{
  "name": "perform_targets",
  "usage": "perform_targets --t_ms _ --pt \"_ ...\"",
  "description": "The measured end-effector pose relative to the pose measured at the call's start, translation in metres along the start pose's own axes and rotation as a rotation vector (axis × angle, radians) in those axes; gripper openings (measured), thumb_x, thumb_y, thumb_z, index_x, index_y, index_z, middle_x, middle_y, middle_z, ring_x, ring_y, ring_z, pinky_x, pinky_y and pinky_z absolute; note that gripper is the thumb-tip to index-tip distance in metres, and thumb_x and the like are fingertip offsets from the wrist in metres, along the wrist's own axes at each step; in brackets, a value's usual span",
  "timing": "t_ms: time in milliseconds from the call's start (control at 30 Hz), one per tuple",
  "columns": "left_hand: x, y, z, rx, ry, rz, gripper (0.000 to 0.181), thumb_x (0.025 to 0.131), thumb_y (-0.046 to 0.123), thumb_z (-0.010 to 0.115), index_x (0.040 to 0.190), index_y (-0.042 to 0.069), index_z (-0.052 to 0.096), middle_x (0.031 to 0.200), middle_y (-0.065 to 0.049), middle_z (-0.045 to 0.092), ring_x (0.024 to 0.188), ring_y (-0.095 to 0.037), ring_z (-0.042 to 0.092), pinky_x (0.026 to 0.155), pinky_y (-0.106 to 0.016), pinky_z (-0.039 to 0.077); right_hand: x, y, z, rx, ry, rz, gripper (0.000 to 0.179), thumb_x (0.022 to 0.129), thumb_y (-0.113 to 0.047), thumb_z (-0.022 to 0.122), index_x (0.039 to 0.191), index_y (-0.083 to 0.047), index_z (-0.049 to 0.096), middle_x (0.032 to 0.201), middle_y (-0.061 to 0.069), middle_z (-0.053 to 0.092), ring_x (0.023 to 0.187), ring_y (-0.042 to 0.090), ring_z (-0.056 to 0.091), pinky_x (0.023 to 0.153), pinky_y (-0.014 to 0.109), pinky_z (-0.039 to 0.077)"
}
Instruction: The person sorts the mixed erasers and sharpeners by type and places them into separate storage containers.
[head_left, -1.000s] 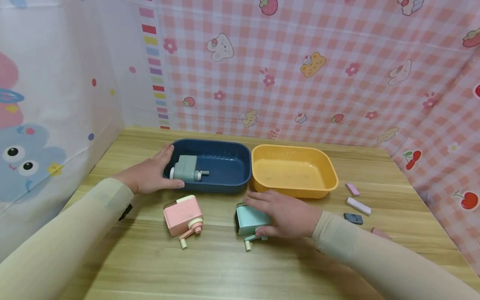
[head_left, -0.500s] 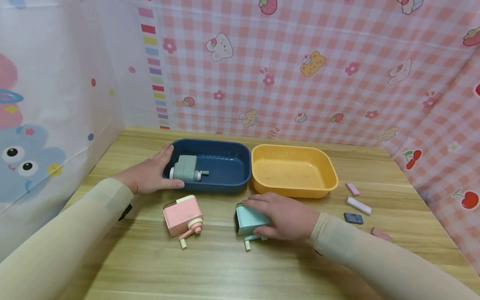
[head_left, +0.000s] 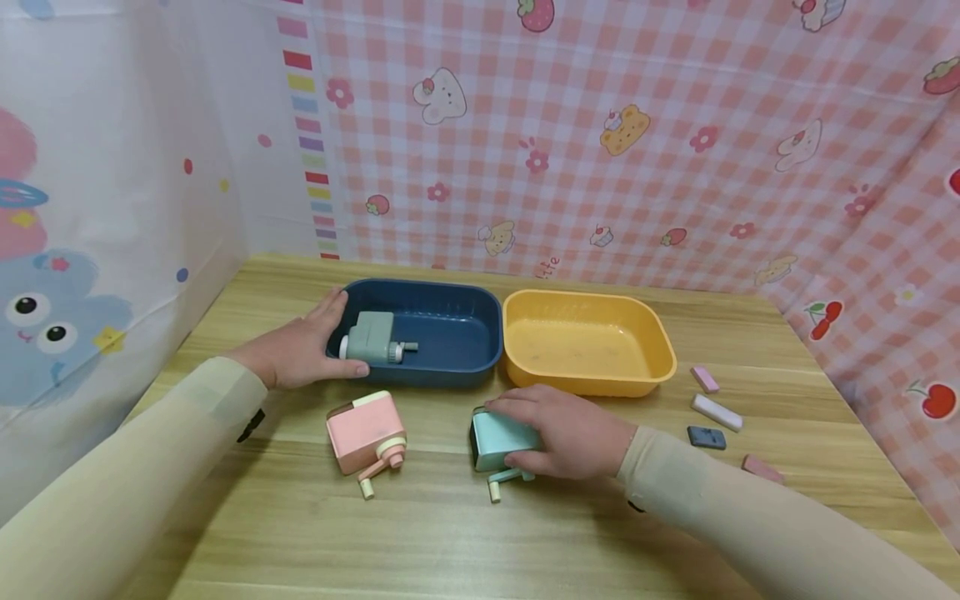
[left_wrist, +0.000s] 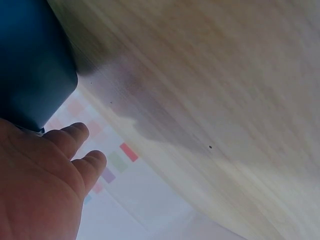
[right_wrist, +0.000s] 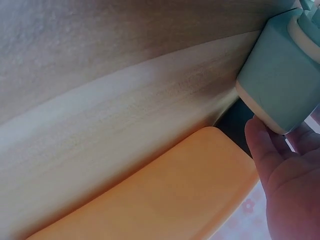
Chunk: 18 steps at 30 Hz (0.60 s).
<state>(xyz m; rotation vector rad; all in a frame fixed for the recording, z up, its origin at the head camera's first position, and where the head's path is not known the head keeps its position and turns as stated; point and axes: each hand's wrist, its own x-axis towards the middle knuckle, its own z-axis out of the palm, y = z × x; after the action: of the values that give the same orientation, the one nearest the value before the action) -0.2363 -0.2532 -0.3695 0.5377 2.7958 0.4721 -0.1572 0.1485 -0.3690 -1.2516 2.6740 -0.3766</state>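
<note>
My right hand (head_left: 577, 435) holds a mint-green crank pencil sharpener (head_left: 501, 440) on the table, thumb at the near side and fingers over the far side. In the right wrist view, fingertips touch the edge of this sharpener (right_wrist: 280, 75). My left hand (head_left: 296, 350) rests against the left end of a navy blue plastic bin (head_left: 453, 337), thumb along its front rim and fingers extended. Inside that bin lies a grey-green crank sharpener (head_left: 370, 337). Between the hands, a pink crank sharpener (head_left: 366, 429) stands in front of the bin.
Beside the blue bin is a yellow plastic bin (head_left: 588, 383). Along the right side of the wooden table (head_left: 420, 550) lie small blocks that look like erasers: pink (head_left: 705, 378), white (head_left: 717, 412), dark grey (head_left: 707, 437) and dull pink (head_left: 762, 468). Printed cloth (head_left: 570, 167) hangs behind.
My right hand has shifted very slightly at the mint-green sharpener, and its forearm has drawn a little nearer, uncovering more of the dull pink block. The left hand and the bins stay put.
</note>
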Motion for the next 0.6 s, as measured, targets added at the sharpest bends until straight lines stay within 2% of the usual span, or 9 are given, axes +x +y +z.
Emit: perform_targets --t_ms 600 --pt "-0.0014 0.0015 -0.0011 -0.004 -0.001 0.001 0.128 0.09 0.078 0.061 0.167 -0.002 -0.004 0.176 -0.025 -0.008 0.16 -0.052 0.009 0.126 -0.07 0.017 -0.0003 0.0007 -0.0015 0.013 0.022 0.006 0.066 0.095 -0.04 0.078 0.153 -0.018 0.054 0.148 0.002 0.063 0.129 0.02 0.061 0.109 0.042 0.053"
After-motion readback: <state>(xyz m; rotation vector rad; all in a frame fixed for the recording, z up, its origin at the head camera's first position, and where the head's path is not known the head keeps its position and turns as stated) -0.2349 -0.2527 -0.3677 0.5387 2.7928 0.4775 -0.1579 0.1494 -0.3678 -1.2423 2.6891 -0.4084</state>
